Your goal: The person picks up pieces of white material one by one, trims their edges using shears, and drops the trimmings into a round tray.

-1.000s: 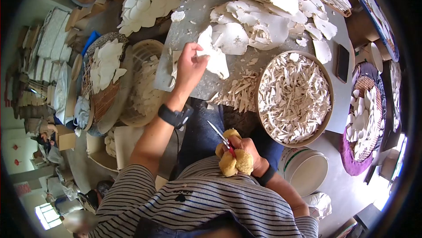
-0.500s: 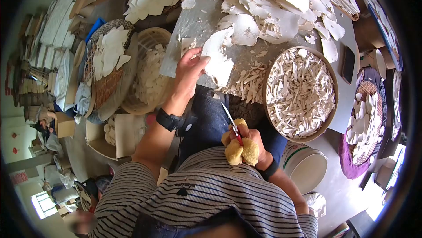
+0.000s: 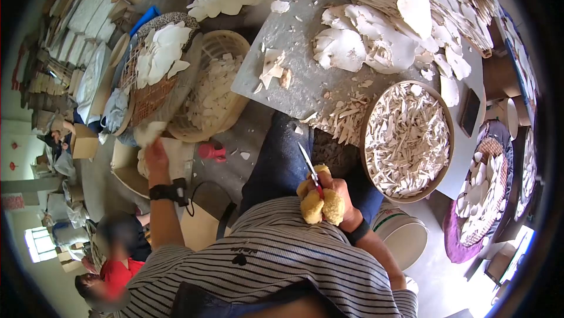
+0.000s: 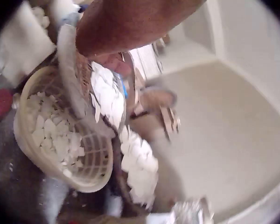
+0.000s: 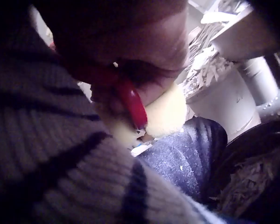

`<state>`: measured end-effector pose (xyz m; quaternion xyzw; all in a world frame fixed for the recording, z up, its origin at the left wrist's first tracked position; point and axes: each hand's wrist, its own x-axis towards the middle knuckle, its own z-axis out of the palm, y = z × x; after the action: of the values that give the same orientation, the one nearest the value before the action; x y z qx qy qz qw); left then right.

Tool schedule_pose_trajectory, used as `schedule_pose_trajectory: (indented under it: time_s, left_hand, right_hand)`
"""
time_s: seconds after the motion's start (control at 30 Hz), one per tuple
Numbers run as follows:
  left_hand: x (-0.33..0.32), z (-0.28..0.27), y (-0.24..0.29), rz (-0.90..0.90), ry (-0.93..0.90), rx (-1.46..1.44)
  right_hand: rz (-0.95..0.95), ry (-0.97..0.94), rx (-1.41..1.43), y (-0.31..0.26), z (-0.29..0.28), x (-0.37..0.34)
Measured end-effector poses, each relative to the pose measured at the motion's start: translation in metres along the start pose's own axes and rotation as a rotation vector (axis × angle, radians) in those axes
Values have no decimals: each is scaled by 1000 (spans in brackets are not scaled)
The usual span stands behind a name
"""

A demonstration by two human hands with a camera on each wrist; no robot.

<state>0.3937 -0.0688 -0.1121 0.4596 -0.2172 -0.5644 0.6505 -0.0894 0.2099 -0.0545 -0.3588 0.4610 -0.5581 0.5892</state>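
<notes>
My left hand (image 3: 157, 159) is stretched out to the left over an open cardboard box (image 3: 126, 171). A blurred pale flat piece (image 3: 151, 132) is pinched at its fingertips. The left wrist view shows the forearm (image 4: 130, 23) but not the grip. Close to my lap, my right hand (image 3: 341, 192) holds scissors (image 3: 307, 160), blades pointing up and forward. Yellow sponge padding (image 3: 332, 205) wraps their red handles; one red handle (image 5: 132, 103) shows in the right wrist view. Thin white broken sheets (image 3: 364, 42) are piled on the grey table (image 3: 294, 30).
A round tub (image 3: 363, 142) of white strips stands at the table's front edge. Left of the table is a plastic basket (image 3: 244, 102) of small pieces. A phone (image 3: 470, 111) lies at right; a bucket (image 3: 405, 236) stands below. Another person (image 3: 120, 274) is at lower left.
My left hand has lifted a white sheet off the table's front left and swung left and back to the cardboard box. The right hand keeps its hold on the scissors.
</notes>
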Motion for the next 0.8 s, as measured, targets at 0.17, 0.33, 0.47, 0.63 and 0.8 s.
schedule_pose_trajectory:
  time_s: [0.17,0.33,0.47,0.63,0.8]
  left_hand:
    - [-53,130,-4,232,-299,629]
    - [-112,323,-95,-12,-771,528]
    - [-107,406,-183,33,-917,753]
    - [-94,449,-228,340,-742,1385]
    - [-70,443,-251,294,-765,1311]
  right_hand:
    - [-116,-51,-56,-8,4,0]
    - [-93,-1,-67,0,3,-6]
    - [0,77,-140,-5,2,-12]
    - [130,107,69,-1,-4,-11]
    - [170,113,-16,29,-13,-10]
